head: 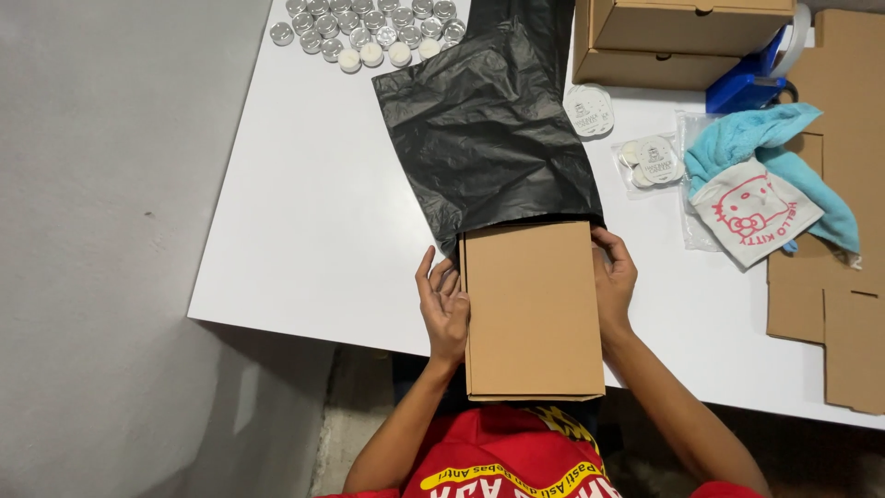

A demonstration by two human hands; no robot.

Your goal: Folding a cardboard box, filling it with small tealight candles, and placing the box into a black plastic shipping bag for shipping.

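Both hands grip one flat brown cardboard box (532, 309) at the near edge of the white worktop (304, 212): the left hand (444, 304) lies along its left side with fingers (449, 279) loosely spread, the right hand (613, 277) curls narrowly round its right side. The box's far end sits just inside the mouth of one black plastic bag (484, 129), while its near end overhangs the worktop edge. Farther off lie a cluster of small round tins (364, 28), too many to count surely, two stacked cardboard boxes (682, 37), one blue cloth (765, 138) and flat cardboard sheets (830, 304); bare worktop lies open to the left.
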